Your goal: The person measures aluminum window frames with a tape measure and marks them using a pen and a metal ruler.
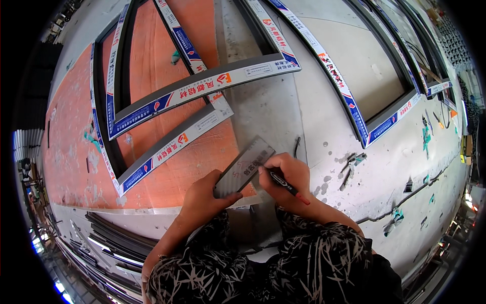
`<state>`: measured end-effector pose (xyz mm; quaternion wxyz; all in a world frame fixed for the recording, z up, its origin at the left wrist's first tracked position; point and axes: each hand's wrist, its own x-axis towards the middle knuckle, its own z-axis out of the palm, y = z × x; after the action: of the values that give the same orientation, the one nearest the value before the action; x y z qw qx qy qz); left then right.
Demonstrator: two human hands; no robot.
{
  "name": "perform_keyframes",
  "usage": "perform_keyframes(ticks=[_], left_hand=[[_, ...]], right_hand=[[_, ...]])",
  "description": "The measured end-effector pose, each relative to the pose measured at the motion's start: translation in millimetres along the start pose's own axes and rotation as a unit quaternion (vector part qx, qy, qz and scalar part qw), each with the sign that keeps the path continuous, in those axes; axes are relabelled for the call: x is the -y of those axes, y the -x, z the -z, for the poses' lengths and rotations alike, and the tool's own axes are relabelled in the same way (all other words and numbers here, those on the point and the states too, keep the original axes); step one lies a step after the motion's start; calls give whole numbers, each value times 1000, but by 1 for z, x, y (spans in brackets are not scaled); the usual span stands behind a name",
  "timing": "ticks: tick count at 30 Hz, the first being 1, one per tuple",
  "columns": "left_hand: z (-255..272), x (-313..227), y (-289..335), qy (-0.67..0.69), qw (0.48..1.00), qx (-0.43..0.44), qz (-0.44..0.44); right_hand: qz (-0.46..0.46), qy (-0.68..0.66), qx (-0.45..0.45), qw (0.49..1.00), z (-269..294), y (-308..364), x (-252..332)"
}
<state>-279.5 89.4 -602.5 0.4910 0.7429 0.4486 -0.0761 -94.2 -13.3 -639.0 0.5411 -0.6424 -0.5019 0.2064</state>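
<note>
Between thumb and fingers my left hand (203, 195) grips a short flat grey plate (244, 167) by its near left end. Red handwritten marks and dark print show on the plate's face. A black marker pen (284, 183) with a red end is pinched in my right hand (291, 177), whose fingers rest at the plate's right edge. The pen's tip is hidden behind the fingers, so I cannot tell whether it touches the plate. The plate is held over the table, just in front of my body.
Overlapping dark metal frames (192, 91) with printed film lie on an orange sheet (202, 157) at left. Another frame (344, 91) lies at right on the pale table (324, 213). Green-and-grey scraps (353, 164) and a dark strip (297, 147) lie nearby. Long dark profiles (121, 238) are stacked lower left.
</note>
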Motion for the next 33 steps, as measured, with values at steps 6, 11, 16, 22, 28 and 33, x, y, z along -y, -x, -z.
perform_keyframes(ticks=[6,11,16,22,28,33], left_hand=[[0,2,0,14,1000,4,3],[0,8,1,36,999,-20,-1],[-1,7,-1,50,999,-12,-8],[-2,6,-2,37,999,-9,-8],[0,4,-1,22,1000,-9,4],[1,4,-2,25,1000,-8,8]], right_hand=[[24,1,58,998,4,3,-7],[-42,-17,41,998,3,7,6],[-59,-62,73,994,-2,11,5],[41,-58,65,995,-8,5,5],[20,-20,78,997,-9,8,0],[39,-26,85,995,-7,4,3]])
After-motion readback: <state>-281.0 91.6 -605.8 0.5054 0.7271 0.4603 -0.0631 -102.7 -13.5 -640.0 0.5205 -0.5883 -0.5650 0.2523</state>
